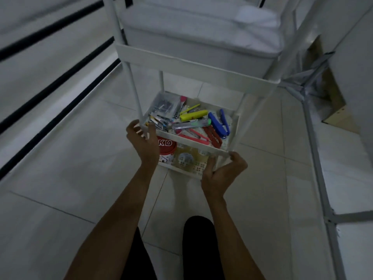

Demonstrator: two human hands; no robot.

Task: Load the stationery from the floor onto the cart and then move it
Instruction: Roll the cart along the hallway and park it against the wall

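Observation:
A white tiered cart (193, 63) stands on the tiled floor in front of me. Its middle shelf (193, 141) holds several pieces of stationery: a blue stapler (219, 124), a yellow marker (193, 115), red and pink cutters (210, 136), a clear box of clips (165, 104). On the bottom shelf sit a red-lidded tub (166, 150) and a clear packet (187, 158). My left hand (143, 142) grips the middle shelf's near left corner at the post. My right hand (223, 170) grips the near right corner of the same shelf.
White folded bedding (201, 23) fills the cart's top tier. A white wall with black stripes (50, 81) runs along the left. A grey metal frame (316, 158) and a cardboard piece (331, 102) stand at the right. My dark-clothed legs (197, 249) are below.

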